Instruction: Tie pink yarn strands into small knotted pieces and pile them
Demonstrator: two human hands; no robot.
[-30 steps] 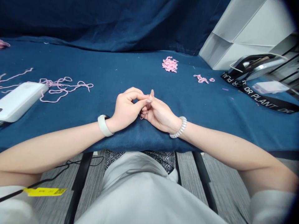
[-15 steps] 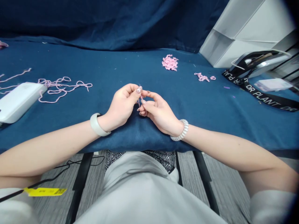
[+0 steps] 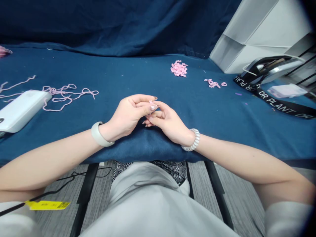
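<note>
Both hands meet over the near edge of the blue-covered desk [image 3: 123, 79]. The left hand [image 3: 128, 115] has its thumb and fingers pinched around a small bit of pink yarn [image 3: 150, 103]. Just below, the right hand [image 3: 172, 125] curls, its grip closed on the lower end, though the fingers hide much of it.

Over to the right there's an open black-rimmed container [image 3: 265, 61], with something brownish and something white poking up inside; I can't tell what they are. A black strap [image 3: 270, 101] lettered "DR PLANT" trails beside it, and near that lies a flat, pale box [image 3: 287, 91] whose contents I can't make out. Behind stand large white boxes [image 3: 259, 33].

A pile of short pink pieces [image 3: 179, 68] lies farther back on the desk, with a smaller pink cluster [image 3: 212, 83] to its right. On the person's left, a loose pink tangle [image 3: 64, 93] touches or runs under a white rounded device [image 3: 23, 110].
</note>
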